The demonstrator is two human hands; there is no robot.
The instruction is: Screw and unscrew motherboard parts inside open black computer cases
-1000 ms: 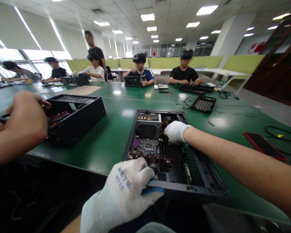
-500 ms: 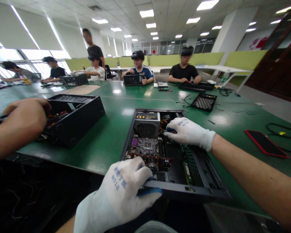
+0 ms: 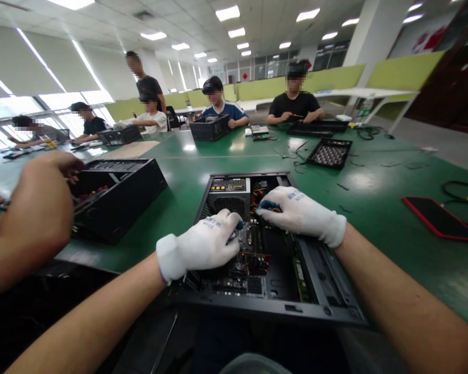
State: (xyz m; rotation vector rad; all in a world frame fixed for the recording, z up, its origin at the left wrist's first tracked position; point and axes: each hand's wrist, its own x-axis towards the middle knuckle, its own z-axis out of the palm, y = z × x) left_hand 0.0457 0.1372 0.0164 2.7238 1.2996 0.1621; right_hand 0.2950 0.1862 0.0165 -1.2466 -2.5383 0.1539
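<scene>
An open computer case (image 3: 288,307) lies flat on the green table before me, its insides facing up. My left hand (image 3: 212,239), in a white glove with blue fingertips, is over the motherboard (image 3: 251,236) with fingers curled together; whatever they pinch is hidden. Coloured power cables (image 3: 258,192) run beside the power supply (image 3: 229,200) at the top of the case. My right hand (image 3: 290,210), also gloved, bends its fingers down next to these cables; I cannot make out what is in its grip. A green memory stick (image 3: 300,278) lies inside the case at right.
At left a co-worker's bare arm (image 3: 47,208) reaches to another open case (image 3: 120,200). On the right lie a red-edged phone (image 3: 440,218) and black cables (image 3: 462,192). A black tray of small parts (image 3: 329,153) stands farther back. Several people sit across the table.
My left hand has left the near edge of the case and moved up and inward over the motherboard. My right hand stays by the cables. The view has shifted slightly.
</scene>
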